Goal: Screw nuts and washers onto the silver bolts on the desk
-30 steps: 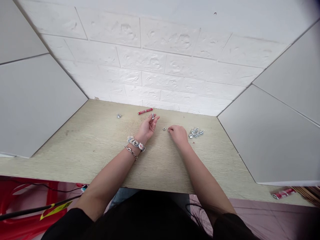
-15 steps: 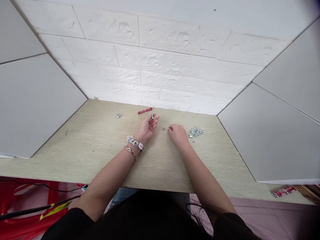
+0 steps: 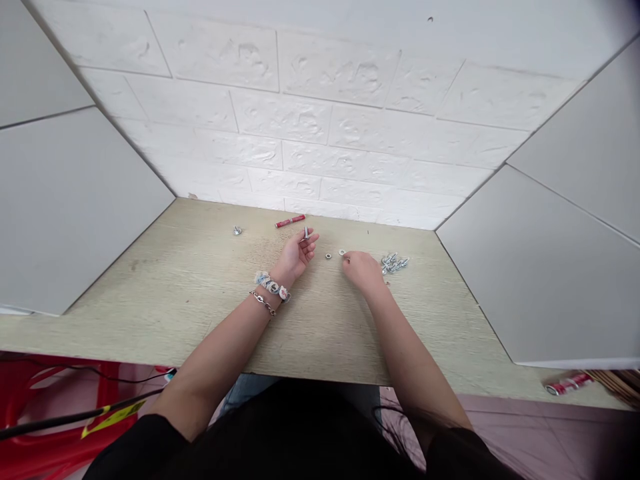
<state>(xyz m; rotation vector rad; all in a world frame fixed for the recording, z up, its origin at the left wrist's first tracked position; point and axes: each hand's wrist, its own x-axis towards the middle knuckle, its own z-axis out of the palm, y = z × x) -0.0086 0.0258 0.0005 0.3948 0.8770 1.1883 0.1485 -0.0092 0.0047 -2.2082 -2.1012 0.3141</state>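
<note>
Bolt (image 3: 307,233) is grasped upright by the left hand's (image 3: 299,258) fingers; hex nut (image 3: 329,257) and flat washer (image 3: 343,252) lie unjoined, right of that grip. The right hand (image 3: 363,271) curls beside the washer; whether it pinches anything, I cannot tell. Farther right, clustered bolts (image 3: 396,263) seemingly carry fittings, like the lone bolt assembly (image 3: 237,231) well left.

The right hand (image 3: 363,271) is hiding its own underside, leaving unclear whether it is holding anything or touching the washer (image 3: 342,252) just beside it. The left hand (image 3: 299,257) is partly masking the bolt (image 3: 307,233) that it is holding. In the pile of bolts (image 3: 395,264), pieces are covering one another, making the count uncertain. The red tube (image 3: 290,221) is bearing markings too small for reading. Frame edges are cutting off the red stool (image 3: 35,457), the black pole (image 3: 55,423), the brown strips (image 3: 614,389) and the black garment (image 3: 295,437).
</note>
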